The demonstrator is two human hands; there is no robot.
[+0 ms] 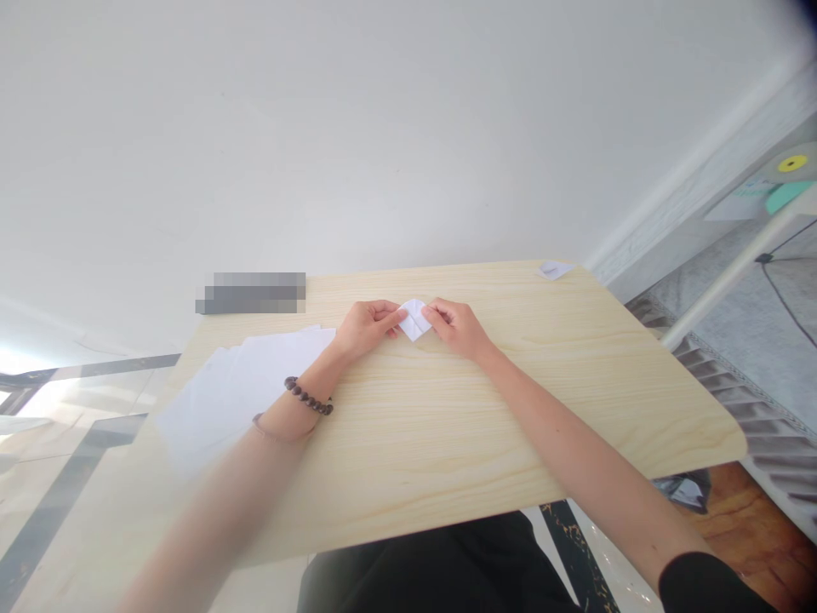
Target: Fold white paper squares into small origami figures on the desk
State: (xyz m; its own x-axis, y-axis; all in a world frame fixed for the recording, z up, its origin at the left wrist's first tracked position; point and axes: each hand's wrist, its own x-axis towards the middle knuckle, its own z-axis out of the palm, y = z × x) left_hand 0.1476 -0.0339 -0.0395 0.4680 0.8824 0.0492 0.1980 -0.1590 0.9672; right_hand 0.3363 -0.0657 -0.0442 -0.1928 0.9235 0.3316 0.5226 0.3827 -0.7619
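Between my two hands is a small piece of folded white paper, roughly diamond-shaped with creases across its face. My left hand pinches its left corner between thumb and fingers. On the opposite corner, my right hand has the same kind of pinch. The paper is held over the middle of the light wooden table; whether it touches the tabletop I cannot tell. A dark beaded bracelet circles my left wrist.
Several white paper sheets lie overlapping on the left, partly under my left forearm. A folded paper piece rests at the far right corner. A blurred-out dark object sits at the back left. A white wall borders the table's far edge.
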